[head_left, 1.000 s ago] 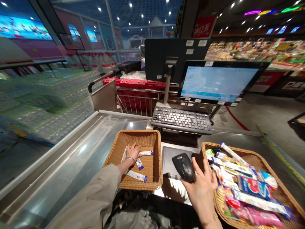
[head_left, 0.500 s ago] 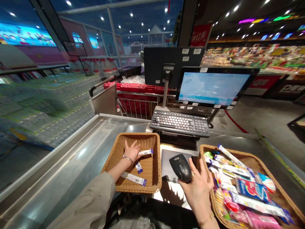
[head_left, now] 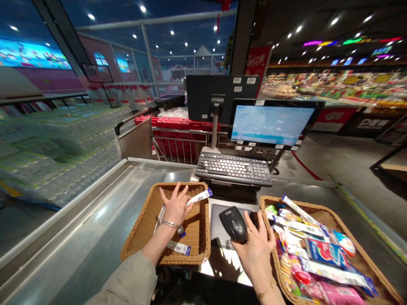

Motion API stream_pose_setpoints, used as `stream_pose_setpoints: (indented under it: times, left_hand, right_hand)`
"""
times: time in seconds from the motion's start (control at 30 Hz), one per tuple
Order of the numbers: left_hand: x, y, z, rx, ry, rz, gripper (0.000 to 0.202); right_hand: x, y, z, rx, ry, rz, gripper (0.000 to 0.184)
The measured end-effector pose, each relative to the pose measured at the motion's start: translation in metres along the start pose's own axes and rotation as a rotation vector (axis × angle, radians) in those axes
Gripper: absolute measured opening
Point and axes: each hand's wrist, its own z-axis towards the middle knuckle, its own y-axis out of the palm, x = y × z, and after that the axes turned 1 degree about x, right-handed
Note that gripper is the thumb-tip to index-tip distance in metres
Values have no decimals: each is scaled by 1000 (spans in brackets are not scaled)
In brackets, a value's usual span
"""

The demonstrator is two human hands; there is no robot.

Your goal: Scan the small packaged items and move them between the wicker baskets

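Note:
My left hand is over the left wicker basket, its thumb side closed on a long white-and-blue snack packet while the other fingers spread. The packet's blue end reaches the basket's right rim. Beneath and beside that hand lie another slim packet, partly covered, and one more packet near the front wall. A black handheld barcode scanner is gripped in my right hand, its head pointing left above the grey plate in the counter. Part of the grip is hidden by my fingers.
To the right stands a second wicker basket full of packaged snacks. Behind the scanner are a black keyboard and a lit monitor. The metal counter runs left, with a cart beyond it.
My left hand has raised the packet, tilting its blue end up toward the basket's right rim. My right hand still holds the scanner. The view has shifted slightly.

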Motion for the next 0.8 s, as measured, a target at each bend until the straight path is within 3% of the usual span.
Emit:
stream_pose_setpoints:
  times: [0.17, 0.3, 0.43, 0.8]
  left_hand:
    - [41, -7, 14, 102, 82, -93, 16]
    - [59, -8, 17, 205, 125, -124, 14]
    - [68, -7, 18, 235, 126, -129, 14]
    - [77, -6, 19, 248, 96, -119, 13]
  right_hand:
    - [-2, -9, 6, -20, 54, 35, 20]
    - [-1, -15, 8, -20, 100, 72, 24]
    - [0, -17, 8, -20, 133, 96, 33]
    - [0, -18, 8, -40, 108, 77, 25]
